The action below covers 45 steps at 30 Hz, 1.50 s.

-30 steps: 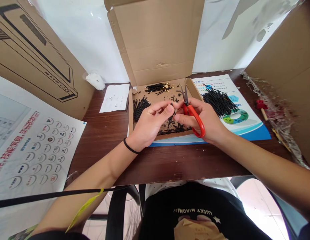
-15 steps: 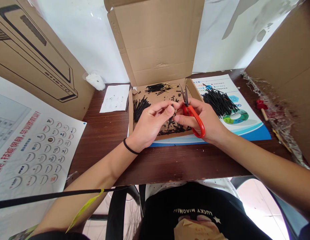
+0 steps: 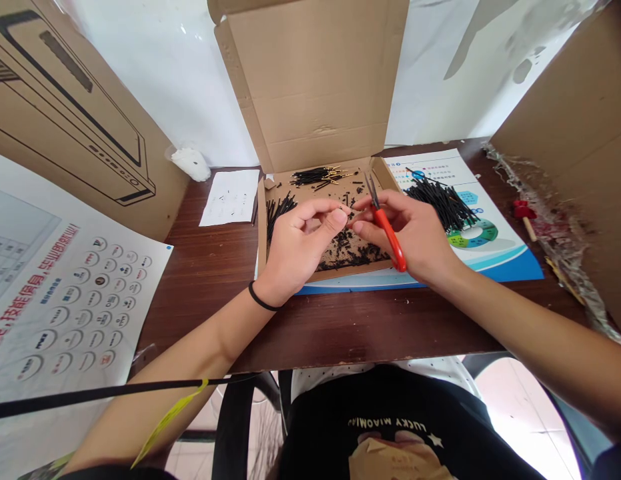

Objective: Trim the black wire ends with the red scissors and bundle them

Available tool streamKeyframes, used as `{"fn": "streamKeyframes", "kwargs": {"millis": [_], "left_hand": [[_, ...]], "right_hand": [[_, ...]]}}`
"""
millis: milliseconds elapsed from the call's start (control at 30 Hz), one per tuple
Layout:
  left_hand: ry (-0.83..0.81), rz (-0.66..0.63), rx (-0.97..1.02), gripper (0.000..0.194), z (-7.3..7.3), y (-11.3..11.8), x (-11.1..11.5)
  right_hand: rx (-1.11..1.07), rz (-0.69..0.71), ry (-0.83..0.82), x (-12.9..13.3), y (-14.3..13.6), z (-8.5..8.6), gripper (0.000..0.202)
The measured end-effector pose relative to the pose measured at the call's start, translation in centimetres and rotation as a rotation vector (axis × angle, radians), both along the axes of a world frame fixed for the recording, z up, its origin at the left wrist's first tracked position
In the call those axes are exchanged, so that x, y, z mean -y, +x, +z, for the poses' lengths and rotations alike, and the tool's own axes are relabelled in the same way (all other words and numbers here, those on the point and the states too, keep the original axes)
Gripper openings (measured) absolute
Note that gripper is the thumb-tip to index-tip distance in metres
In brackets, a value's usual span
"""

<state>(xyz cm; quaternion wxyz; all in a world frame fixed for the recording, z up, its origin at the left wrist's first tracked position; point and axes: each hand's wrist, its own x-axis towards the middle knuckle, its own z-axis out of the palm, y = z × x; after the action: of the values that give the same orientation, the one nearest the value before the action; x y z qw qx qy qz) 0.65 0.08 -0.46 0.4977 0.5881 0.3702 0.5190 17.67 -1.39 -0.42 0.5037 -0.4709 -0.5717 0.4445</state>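
Two bare hands are meeting above one open cardboard box (image 3: 261, 230). The left hand (image 3: 295, 250) is pressing thumb toward forefinger; its grip is grasping one thin piece (image 3: 354, 214), which is lying mostly hidden at the fingertips and is appearing too small to identify. The right hand (image 3: 417, 233) is grasping one pair of red-handled scissors (image 3: 390, 240), the blades pointing far and slightly left; the fingers are covering part of the handles. The right thumb is standing just beside the thin piece; whether it is touching cannot be told. The left hand is also masking part of the left bundle (image 3: 279, 212).

The near wall of the box is running between the hands, and a strip of brown tabletop (image 3: 350, 327) is separating it from the near edge. The lid (image 3: 315, 80) is standing at the far side, its top passing out of view.

Three groups of black rods are showing: the left bundle and one gold-ended far bundle (image 3: 313, 176) inside the box, and one right heap (image 3: 443, 202) lying on one blue-and-white poster (image 3: 523, 263). Rods and loose scraps (image 3: 363, 257) are overlapping too densely to count. One white paper (image 3: 229, 197) is lying left of the box.
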Motion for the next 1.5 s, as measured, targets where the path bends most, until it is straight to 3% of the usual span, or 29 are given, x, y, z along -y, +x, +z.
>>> {"fn": "streamKeyframes", "kwargs": {"millis": [133, 333, 667, 1067, 1267, 1500], "left_hand": [[0.138, 0.101, -0.158, 0.024, 0.4, -0.2, 0.2], [0.204, 0.127, -0.197, 0.020, 0.5, -0.2, 0.1], [0.268, 0.125, -0.276, 0.016, 0.3, -0.4, 0.0], [0.291, 0.132, -0.330, 0.011, 0.5, -0.6, -0.1], [0.203, 0.120, -0.273, 0.015, 0.3, -0.5, -0.2], [-0.184, -0.052, 0.079, 0.028, -0.2, 0.1, -0.2]], "right_hand": [[0.253, -0.133, 0.160, 0.2, 0.8, 0.7, 0.034], [0.567, -0.120, 0.370, 0.4, 1.2, 0.7, 0.033], [0.632, -0.074, 0.429, 0.2, 1.3, 0.4, 0.023], [0.759, -0.121, 0.478, -0.1, 2.0, 0.1, 0.024], [0.537, -0.138, 0.295, -0.1, 1.5, 0.4, 0.034], [0.024, 0.085, -0.034, -0.1, 0.2, 0.3, 0.043]]}}
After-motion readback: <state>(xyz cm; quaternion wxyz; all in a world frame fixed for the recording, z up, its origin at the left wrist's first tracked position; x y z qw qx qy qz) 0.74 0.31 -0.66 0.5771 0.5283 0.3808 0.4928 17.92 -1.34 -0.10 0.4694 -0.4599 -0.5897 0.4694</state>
